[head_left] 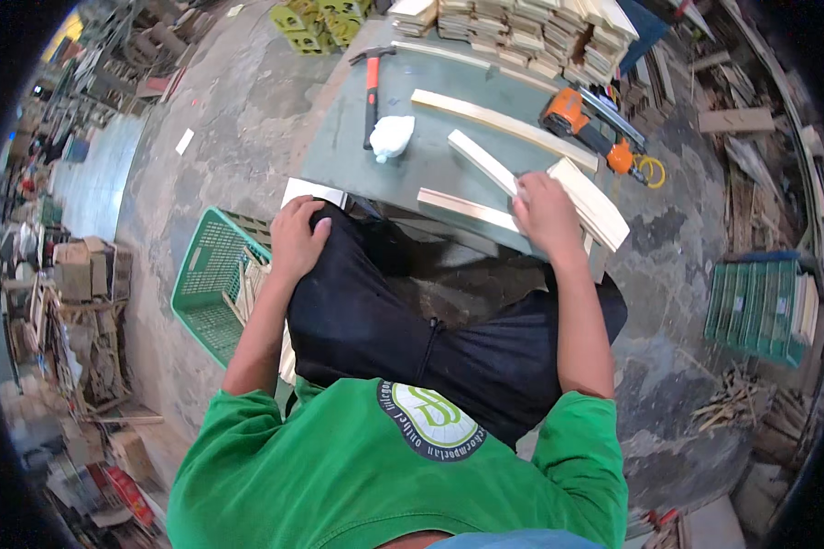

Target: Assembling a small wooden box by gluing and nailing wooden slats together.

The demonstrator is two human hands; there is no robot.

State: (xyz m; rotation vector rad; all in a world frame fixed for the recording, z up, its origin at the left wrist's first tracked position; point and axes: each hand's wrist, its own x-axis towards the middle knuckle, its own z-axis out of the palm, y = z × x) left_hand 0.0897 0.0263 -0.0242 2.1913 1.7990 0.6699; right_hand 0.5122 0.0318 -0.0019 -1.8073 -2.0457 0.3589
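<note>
My left hand [298,240] rests on my left knee, fingers laid over the dark trousers, holding nothing. At the right end of the grey-green worktable [357,137], my right hand [547,215] has its fingers bent around the near end of a slanting wooden strip [481,160]; the palm side is hidden. A second strip [467,210] lies along the table's near edge, its right end by the same hand. Just right of that hand are several stacked wooden pieces [590,206]. Farther back lies a long strip [504,126].
An orange nail gun [572,114] lies at the table's right. A hammer [372,96] and a white bundle [392,137] lie left. Stacked slats [522,37] fill the back. A green crate [201,293] with wood pieces stands left; green crates [751,306] stand right.
</note>
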